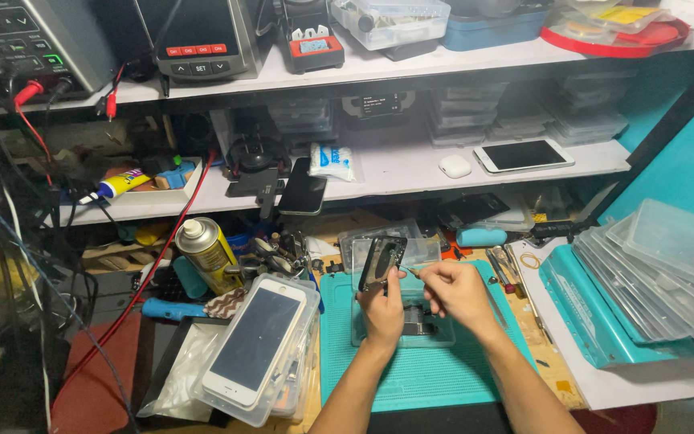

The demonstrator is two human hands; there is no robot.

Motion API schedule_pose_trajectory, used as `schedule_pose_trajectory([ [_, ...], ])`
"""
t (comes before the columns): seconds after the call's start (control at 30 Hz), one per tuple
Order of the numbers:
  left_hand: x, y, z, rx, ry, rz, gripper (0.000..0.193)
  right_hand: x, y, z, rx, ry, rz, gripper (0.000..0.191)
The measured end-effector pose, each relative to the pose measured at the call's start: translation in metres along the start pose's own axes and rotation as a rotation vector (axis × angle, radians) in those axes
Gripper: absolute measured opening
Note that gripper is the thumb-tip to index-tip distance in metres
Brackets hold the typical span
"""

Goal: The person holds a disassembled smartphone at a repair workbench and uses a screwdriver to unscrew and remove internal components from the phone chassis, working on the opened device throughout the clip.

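Observation:
My left hand [382,309] holds a small dark phone housing [381,261] upright above the teal work mat [411,370]. My right hand [458,291] is close beside it, pinching a thin tool [413,273] whose tip points at the housing's right edge. Under both hands lies a clear plastic tray [435,333] with a dark part in it.
A white phone screen [255,341] rests on clear cases at the left. A yellow spray can [206,253] stands behind it. Stacked clear lids [668,273] and a teal box [596,317] fill the right. Shelves above carry a white phone [524,155], an earbud case [455,165] and instruments.

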State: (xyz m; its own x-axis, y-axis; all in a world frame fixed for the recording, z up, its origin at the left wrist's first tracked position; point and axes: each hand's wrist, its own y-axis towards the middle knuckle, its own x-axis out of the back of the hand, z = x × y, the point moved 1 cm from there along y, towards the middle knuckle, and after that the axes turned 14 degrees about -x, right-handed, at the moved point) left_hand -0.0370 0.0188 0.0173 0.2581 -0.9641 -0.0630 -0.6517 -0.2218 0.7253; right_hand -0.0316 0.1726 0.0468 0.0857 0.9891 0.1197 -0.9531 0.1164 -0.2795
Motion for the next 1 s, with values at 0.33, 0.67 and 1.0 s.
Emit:
schedule_pose_trajectory([
  [0.33,-0.002,-0.003,0.006,-0.035,0.025,-0.010,0.023,-0.009,-0.003,-0.002,0.449,-0.074,-0.097,0.019],
  [0.67,-0.006,-0.008,0.010,0.048,-0.031,-0.010,0.024,0.000,-0.006,0.005,0.600,-0.229,-0.126,0.019],
  [1.0,-0.009,-0.010,0.014,0.103,-0.092,-0.032,0.025,-0.001,-0.009,0.003,0.685,-0.220,-0.144,0.023],
])
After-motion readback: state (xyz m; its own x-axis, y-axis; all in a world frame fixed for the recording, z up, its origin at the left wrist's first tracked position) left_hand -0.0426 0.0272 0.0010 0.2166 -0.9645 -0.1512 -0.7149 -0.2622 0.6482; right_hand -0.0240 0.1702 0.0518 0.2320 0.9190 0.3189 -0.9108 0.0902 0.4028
